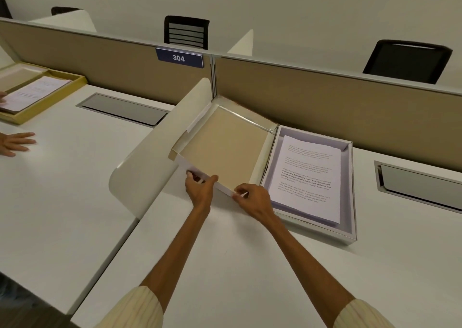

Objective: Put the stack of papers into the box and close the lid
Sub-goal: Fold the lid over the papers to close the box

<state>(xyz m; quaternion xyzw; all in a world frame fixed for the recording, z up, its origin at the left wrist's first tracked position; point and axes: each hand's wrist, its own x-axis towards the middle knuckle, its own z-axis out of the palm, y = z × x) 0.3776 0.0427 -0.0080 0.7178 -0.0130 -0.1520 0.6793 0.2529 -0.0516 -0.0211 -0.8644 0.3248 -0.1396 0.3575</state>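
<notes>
A white box lies open on the desk right of centre, with a stack of printed papers resting inside it. Its hinged lid, brown on the inside, stands tilted up to the left of the box and leans toward the curved white divider. My left hand pinches the lid's near left corner. My right hand grips the lid's near edge a little further right. Both hands touch the lid's white rim.
The curved white divider stands just left of the lid. A beige partition runs along the back. Another person's hands and a yellow box with papers occupy the left desk. A cable hatch sits at right.
</notes>
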